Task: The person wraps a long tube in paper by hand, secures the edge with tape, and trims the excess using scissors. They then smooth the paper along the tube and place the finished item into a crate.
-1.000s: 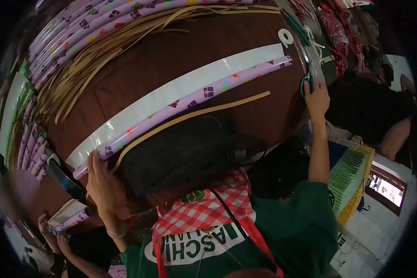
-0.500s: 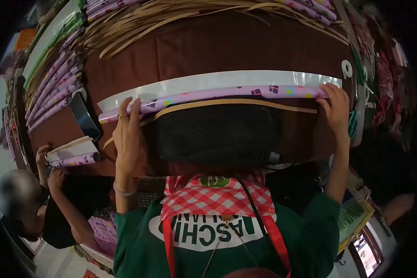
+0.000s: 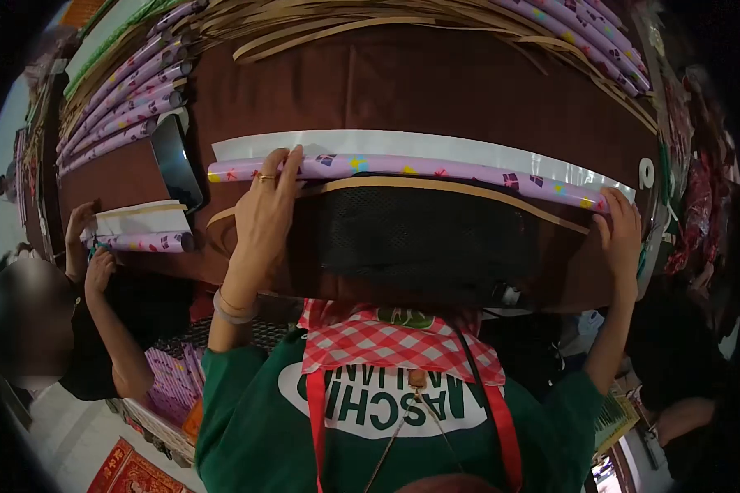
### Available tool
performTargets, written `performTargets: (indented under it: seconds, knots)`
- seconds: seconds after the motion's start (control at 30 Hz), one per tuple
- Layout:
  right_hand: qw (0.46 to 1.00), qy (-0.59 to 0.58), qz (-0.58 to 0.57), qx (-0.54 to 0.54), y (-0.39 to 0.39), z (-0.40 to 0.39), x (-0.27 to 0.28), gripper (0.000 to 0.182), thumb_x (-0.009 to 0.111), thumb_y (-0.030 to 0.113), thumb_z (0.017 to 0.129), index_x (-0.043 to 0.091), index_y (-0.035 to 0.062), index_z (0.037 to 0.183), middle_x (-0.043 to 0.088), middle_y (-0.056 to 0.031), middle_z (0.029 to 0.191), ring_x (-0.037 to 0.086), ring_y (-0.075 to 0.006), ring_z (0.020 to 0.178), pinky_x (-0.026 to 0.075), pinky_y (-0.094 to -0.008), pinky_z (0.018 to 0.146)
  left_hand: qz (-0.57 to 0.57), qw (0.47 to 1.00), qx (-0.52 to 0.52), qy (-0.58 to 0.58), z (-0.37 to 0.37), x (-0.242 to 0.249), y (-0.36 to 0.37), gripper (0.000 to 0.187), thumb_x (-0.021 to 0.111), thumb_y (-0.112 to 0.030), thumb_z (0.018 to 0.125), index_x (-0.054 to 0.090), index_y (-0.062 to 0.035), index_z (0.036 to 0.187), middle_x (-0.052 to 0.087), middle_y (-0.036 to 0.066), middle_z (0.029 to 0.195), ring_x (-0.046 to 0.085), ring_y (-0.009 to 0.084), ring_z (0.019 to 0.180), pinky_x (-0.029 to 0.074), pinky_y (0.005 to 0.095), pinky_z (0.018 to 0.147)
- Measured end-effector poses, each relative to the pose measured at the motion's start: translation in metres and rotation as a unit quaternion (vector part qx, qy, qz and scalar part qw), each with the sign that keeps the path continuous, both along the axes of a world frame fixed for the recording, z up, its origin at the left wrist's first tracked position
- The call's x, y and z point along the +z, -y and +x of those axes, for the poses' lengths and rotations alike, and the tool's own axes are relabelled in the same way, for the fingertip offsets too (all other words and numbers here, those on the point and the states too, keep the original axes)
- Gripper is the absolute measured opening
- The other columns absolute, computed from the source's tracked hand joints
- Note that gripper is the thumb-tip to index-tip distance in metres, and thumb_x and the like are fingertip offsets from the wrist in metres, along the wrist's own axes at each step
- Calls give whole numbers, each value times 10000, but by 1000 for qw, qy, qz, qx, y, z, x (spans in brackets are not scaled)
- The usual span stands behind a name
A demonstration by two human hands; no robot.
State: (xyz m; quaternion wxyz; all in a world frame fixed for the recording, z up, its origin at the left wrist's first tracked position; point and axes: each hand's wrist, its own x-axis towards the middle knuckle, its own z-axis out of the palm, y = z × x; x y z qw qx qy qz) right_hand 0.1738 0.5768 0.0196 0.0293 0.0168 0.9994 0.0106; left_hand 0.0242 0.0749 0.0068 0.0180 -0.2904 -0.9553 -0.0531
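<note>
A long roll of purple patterned paper point(image 3: 419, 170) lies across the brown table, with a white strip point(image 3: 370, 141) of its sheet showing along the far side. My left hand point(image 3: 267, 205) rests on the roll near its left end, fingers over the top, a ring on one finger. Around the right end, my right hand point(image 3: 622, 222) has its fingers on the roll and its thumb on the near side. A thin tan strip point(image 3: 386, 184) runs just below the roll, over a black mesh piece point(image 3: 427, 230).
Finished purple rolls point(image 3: 131, 90) and a phone point(image 3: 177, 164) lie at the left. Tan strips point(image 3: 321, 29) are heaped along the far edge. A white tape roll point(image 3: 646, 173) is at the right. At the lower left a co-worker's hands point(image 3: 99, 267) hold another roll.
The camera view has shifted and tilted, so the table's contents appear moved rightward. My left hand sits slightly farther in from the roll's left end. My right hand remains at the right end.
</note>
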Motion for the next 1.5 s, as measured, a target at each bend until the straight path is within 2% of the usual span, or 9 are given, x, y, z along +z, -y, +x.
performTargets:
  seconds: [0.3,0.5,0.7,0.83,1.03,1.13,1.23,1.3,1.5]
  knots:
    - [998,-28,-56,11,31,-10,37,380,622,103,809,543,107,1181,519,-109,1184,501,-306,1071,387,-427,930,30,998,23,58,11,31,-2,556,608,-109,808,399,-104,1323,411,113,1300,575,316,954,506,389,666]
    - [941,-76,-326,50,105,-16,69,291,637,49,784,613,54,1073,591,-98,1117,562,-271,1019,447,-358,851,88,991,-8,102,27,98,2,219,633,-9,723,623,-34,941,535,115,916,548,299,844,452,381,714]
    - [826,-102,-483,272,214,-59,63,527,529,362,888,462,29,1291,510,-163,1264,507,-299,1147,384,-420,977,199,975,-49,91,45,151,-32,192,675,-34,618,651,-40,809,554,95,788,569,249,732,450,333,634]
    - [749,-9,-583,315,234,-64,92,212,603,205,861,596,13,952,605,-108,884,610,-261,745,500,-319,633,309,932,-135,134,39,159,-34,286,769,-110,582,676,-46,845,595,70,785,586,221,684,456,303,596]
    - [736,271,-620,13,175,-33,145,129,537,115,894,603,6,909,568,-28,669,537,-77,587,408,-233,499,332,899,-149,244,38,126,5,234,702,-90,695,688,-30,920,627,73,776,613,183,681,477,263,589]
    - [644,318,-691,-79,143,-19,133,139,552,116,883,574,12,973,499,26,614,358,2,420,260,-162,383,308,917,-108,231,35,107,30,184,671,-47,724,685,-19,906,634,72,765,614,179,695,476,258,581]
    - [639,358,-661,-163,149,-21,121,135,532,125,893,556,12,962,478,33,580,345,-4,395,245,-168,362,389,755,50,526,31,88,42,133,616,-98,857,642,-10,953,659,63,784,543,80,555,431,207,482]
    - [656,365,-642,-159,145,-17,91,150,505,154,916,556,15,943,440,45,549,319,-9,365,225,-173,335,388,748,48,536,28,68,43,190,583,-189,902,608,-3,932,658,50,767,486,41,485,383,182,429]
    - [526,416,-699,-250,142,-22,58,282,410,213,972,542,-20,886,328,74,490,297,-14,334,248,-177,302,330,714,94,610,24,33,63,233,563,-230,914,595,-2,876,623,34,652,438,40,426,335,183,392]
